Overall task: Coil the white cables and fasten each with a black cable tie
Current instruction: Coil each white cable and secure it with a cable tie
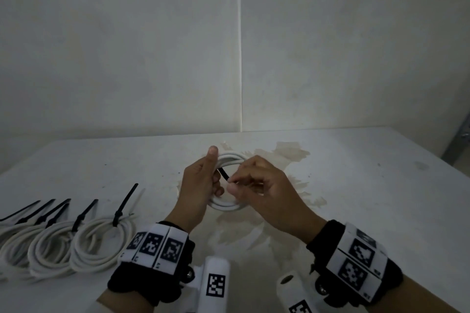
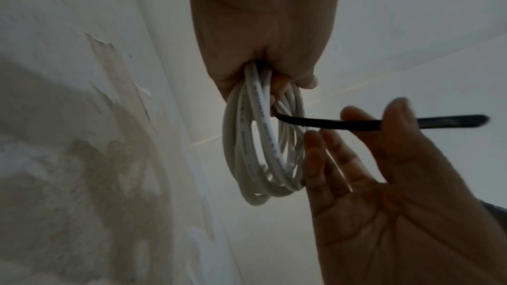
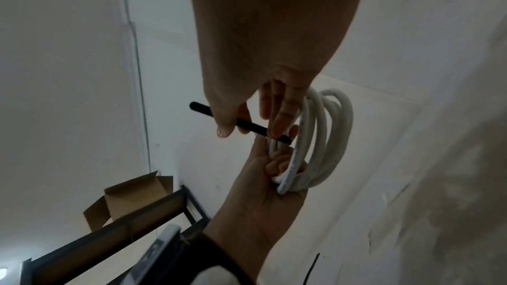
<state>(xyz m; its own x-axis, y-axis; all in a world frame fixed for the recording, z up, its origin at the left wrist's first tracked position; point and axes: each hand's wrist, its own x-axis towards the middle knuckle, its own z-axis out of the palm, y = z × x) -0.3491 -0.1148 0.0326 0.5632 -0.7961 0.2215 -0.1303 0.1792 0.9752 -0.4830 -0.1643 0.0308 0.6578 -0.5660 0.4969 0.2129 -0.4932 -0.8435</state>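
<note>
— Where's the coil?
— Centre of the head view, above the table (image 1: 356,185): the left hand (image 1: 201,183) grips the white cable coil (image 1: 230,157), fingers curled round its loops.
— And the right hand (image 1: 262,185)?
— Just right of it, pinching the black cable tie (image 1: 224,174), which runs from the coil.
— Others?
— Tied coils (image 1: 101,244) lie lower left.

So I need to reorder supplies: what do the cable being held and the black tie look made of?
The white coiled cable looks like smooth plastic-jacketed wire: faint print along it, springy loops. The black cable tie, pinched by the right hand, looks like flexible matte plastic, probably nylon: a thin flat strip, bending.
</note>
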